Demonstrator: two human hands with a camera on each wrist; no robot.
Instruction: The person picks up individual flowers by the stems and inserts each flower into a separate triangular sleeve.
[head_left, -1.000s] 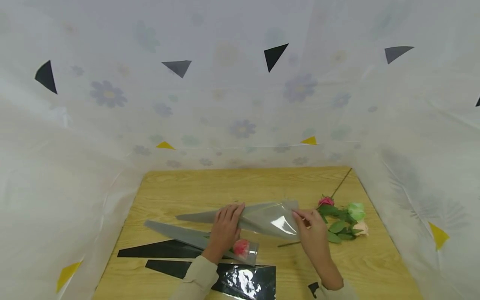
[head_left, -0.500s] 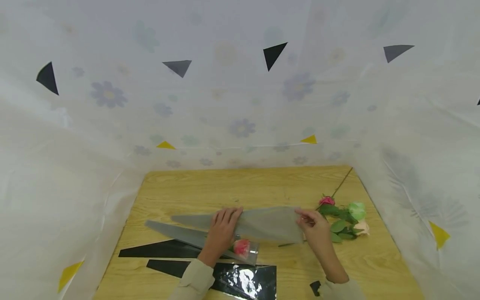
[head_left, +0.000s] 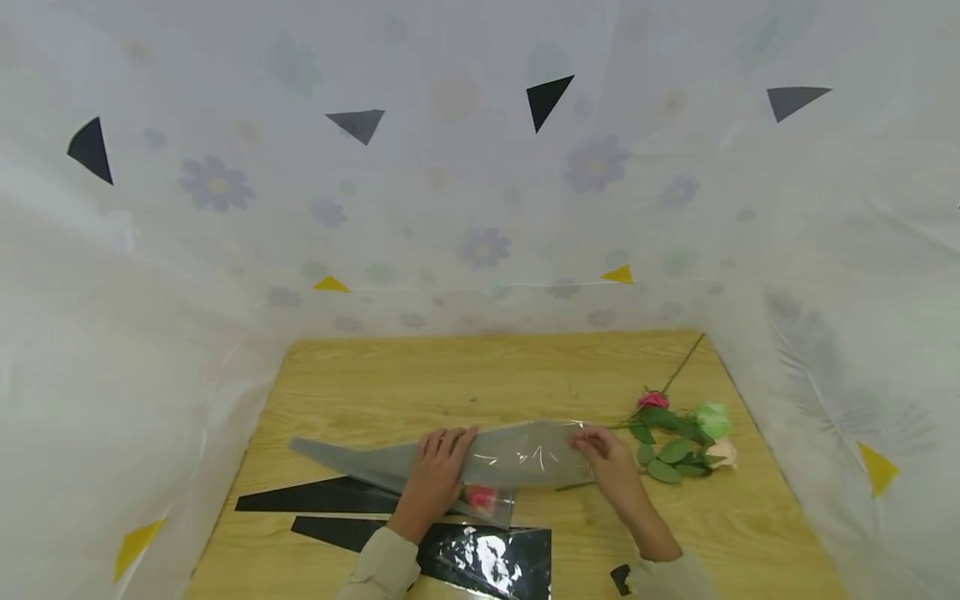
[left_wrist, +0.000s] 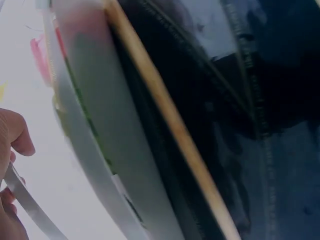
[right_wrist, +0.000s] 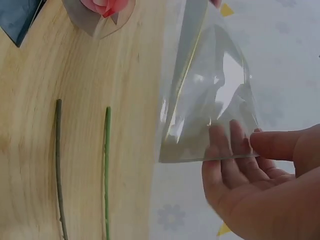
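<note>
A grey flower sleeve with a clear front (head_left: 517, 458) is held above the table, its wide end to the right. My left hand (head_left: 438, 475) grips it near the narrow part; in the left wrist view the sleeve's edge passes between thumb and fingers. With thumb and fingers my right hand (head_left: 609, 460) pinches the rim of the wide end. Fingers of that hand (right_wrist: 235, 142) show through the transparent film in the right wrist view. Just below lies another grey sleeve (head_left: 341, 460) with a pink rose (head_left: 480, 497) inside, partly covered by the held one.
Two black sleeves (head_left: 300, 497) (head_left: 525, 550) lie at the front left. On the right are a dark pink rose (head_left: 652, 400), a green rose (head_left: 712, 419) and a peach rose (head_left: 723, 452) with leafy stems. A small black scrap (head_left: 620, 578) lies near the right sleeve cuff. Patterned sheeting surrounds the wooden table (head_left: 465, 367).
Both hands have brought the held sleeve slightly down and nearer, so it now overlaps the wrapped rose's sleeve. The right hand has shifted a little left along the rim.
</note>
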